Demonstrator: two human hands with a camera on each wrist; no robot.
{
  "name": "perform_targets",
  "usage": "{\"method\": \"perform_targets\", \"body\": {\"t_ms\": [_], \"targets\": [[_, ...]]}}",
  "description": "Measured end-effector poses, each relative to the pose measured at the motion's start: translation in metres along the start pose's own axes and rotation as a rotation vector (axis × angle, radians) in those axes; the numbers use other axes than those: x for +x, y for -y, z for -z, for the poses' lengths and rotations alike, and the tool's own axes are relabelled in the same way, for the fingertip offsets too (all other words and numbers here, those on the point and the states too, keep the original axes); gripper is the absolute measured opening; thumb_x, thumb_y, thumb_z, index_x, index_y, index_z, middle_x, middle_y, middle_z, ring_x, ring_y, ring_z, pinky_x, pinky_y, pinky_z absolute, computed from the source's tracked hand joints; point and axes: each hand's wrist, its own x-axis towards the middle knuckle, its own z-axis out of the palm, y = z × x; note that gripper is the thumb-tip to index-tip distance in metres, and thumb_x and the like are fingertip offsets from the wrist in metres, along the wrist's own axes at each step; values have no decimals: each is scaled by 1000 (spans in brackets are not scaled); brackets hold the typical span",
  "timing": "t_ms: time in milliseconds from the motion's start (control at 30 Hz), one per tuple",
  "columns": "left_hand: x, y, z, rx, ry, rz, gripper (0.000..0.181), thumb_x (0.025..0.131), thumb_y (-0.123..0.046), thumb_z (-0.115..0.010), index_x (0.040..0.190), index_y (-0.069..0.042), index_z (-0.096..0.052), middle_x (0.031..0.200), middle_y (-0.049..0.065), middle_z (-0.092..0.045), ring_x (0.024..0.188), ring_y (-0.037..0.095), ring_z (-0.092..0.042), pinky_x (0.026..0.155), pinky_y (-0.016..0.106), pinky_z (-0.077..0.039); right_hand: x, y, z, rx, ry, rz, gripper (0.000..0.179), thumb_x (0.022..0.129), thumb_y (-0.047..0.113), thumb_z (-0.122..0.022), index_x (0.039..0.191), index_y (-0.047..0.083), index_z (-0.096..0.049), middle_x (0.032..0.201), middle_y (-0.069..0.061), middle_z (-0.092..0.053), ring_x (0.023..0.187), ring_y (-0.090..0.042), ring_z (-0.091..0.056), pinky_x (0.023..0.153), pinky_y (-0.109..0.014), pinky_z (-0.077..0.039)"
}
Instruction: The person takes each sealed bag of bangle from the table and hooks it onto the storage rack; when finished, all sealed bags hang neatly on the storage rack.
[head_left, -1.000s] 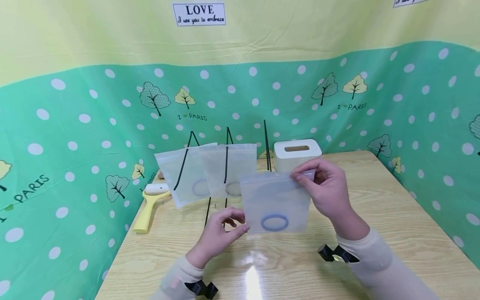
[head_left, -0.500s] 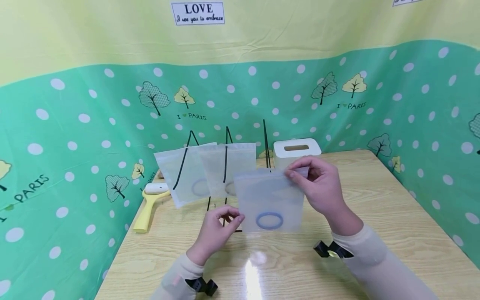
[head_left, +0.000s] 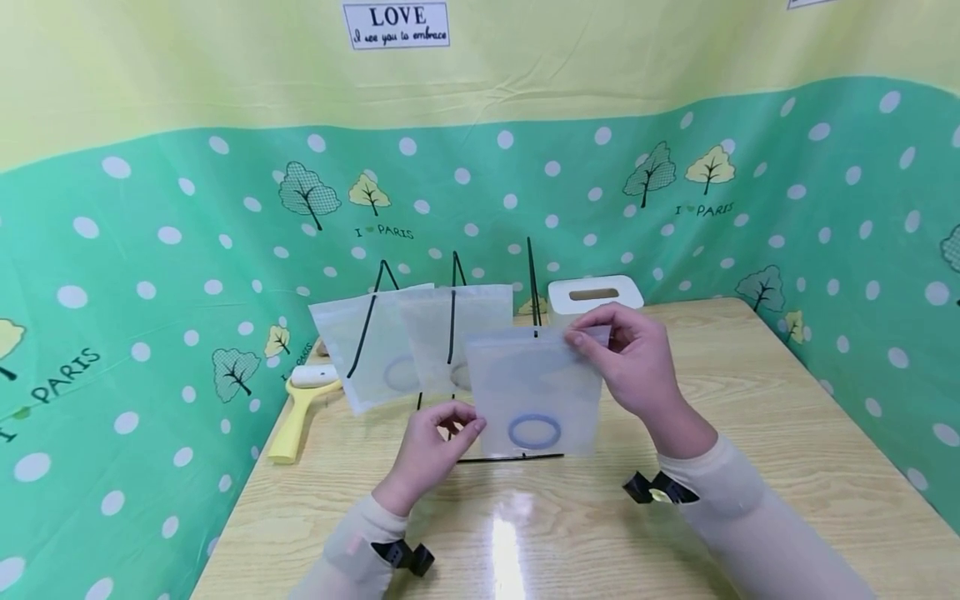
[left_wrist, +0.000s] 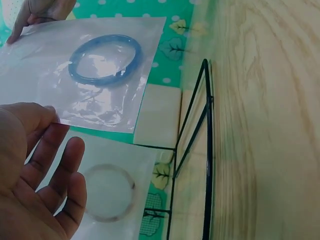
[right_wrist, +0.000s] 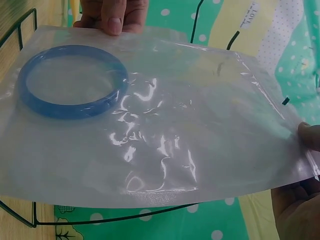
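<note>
A translucent zip bag (head_left: 536, 375) with a blue bangle (head_left: 534, 432) in its lower part is held up in the head view. My right hand (head_left: 637, 362) pinches its top right corner between thumb and fingers. Lower on the left edge, my left hand (head_left: 427, 454) pinches the bag with thumb and forefinger; its other fingers curl loosely in the left wrist view. Directly behind the bag stands a black wire stand (head_left: 532, 275), mostly hidden, its front bar showing below the bag. In the right wrist view the bangle (right_wrist: 75, 111) lies flat inside the film.
Two more zip bags, a left one (head_left: 360, 333) and a middle one (head_left: 480, 317), hang on black wire stands with pale rings inside. A yellow-handled lint roller (head_left: 296, 425) lies at the left. A white tissue box (head_left: 558, 298) stands behind my right hand on the wooden table (head_left: 810, 467).
Both hands have carried the bag left and slightly up, in front of the right-hand wire stand. The stand's front bar now shows beneath the bag. Both grips stay the same.
</note>
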Motion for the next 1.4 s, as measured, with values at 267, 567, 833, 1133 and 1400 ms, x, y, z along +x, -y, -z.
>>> {"method": "perform_targets", "body": {"t_ms": [267,567,833,1133,1400], "targets": [[13,8,5,40,2,-4,3,97,-18,-79,98,-21,-79,89,-14,-74,76,11,-66,71,33,-58,8,-7,0,2,-4,0,9,90,-6,-78,96,-3,-72,97,-6,-72,64,-16,-58,56,-22,-48],[28,14,5,66,2,17,5,98,-17,-77,100,-22,-79,91,-13,-73,78,11,-66,71,32,-57,18,-17,3,-61,0,-53,9,93,5,-80,99,1,-75,107,-8,-70,69,-21,-60,59,-23,-51],[42,15,2,49,-25,47,11,100,-27,-75,100,-16,-78,93,-9,-73,83,14,-67,71,33,-56,30,-23,3,-89,-10,-39,11,93,6,-81,99,0,-75,102,-5,-70,69,-18,-58,60,-23,-52],[52,18,-4,110,-94,95,6,97,-21,-78,103,-20,-78,95,-11,-73,86,10,-67,73,31,-58,44,-32,1,-96,-8,-77,17,94,15,-81,101,1,-75,97,-9,-68,71,-20,-67,63,-28,-59],[59,16,-7,140,-139,119,5,97,-22,-79,101,-19,-79,95,-10,-74,81,11,-67,68,32,-58,53,-36,1,-115,-13,-120,20,95,18,-81,102,1,-75,95,-10,-70,75,-21,-68,64,-30,-61]]}}
